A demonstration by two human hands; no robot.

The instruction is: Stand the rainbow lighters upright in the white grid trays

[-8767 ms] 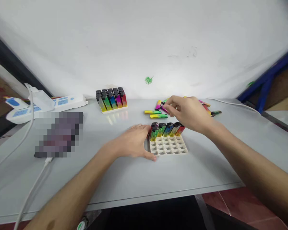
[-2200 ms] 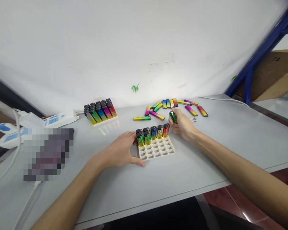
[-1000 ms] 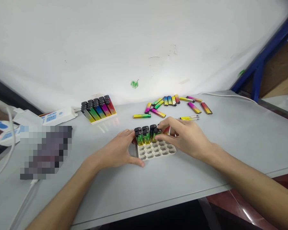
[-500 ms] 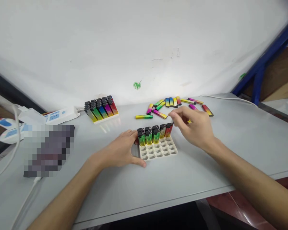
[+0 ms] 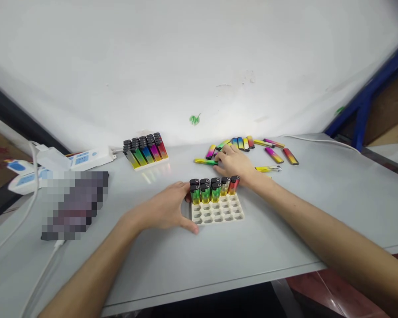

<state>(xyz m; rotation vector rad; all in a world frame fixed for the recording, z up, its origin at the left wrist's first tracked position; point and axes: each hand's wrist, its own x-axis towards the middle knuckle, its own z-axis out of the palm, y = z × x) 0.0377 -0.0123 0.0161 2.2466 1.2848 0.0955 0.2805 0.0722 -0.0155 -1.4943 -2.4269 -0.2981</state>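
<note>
My left hand point(image 5: 167, 205) braces the left side of a cream tray point(image 5: 218, 216) with rows of slots, its thumb at the front corner and its fingers behind. Several green lighters point(image 5: 204, 193) stand upright in the tray's left part. A silver-yellow lighter point(image 5: 225, 187) and a red one point(image 5: 234, 185) stand in its back row. My right hand point(image 5: 235, 163) reaches behind the tray among loose lighters, its thumb and fingers apart around the black end of a lying green-yellow lighter point(image 5: 204, 162). Whether the fingers touch that lighter I cannot tell.
Behind on the left, a second tray point(image 5: 152, 164) is packed with upright coloured lighters. Loose lighters point(image 5: 273, 155) lie toward the back right. A white power strip point(image 5: 86, 159), a cable point(image 5: 36, 190) and a blurred dark object point(image 5: 76, 205) occupy the left side.
My right hand has moved left and away from me, from beside the red lighter to the loose lighters. My left hand stays at the tray. The view has shifted slightly.
</note>
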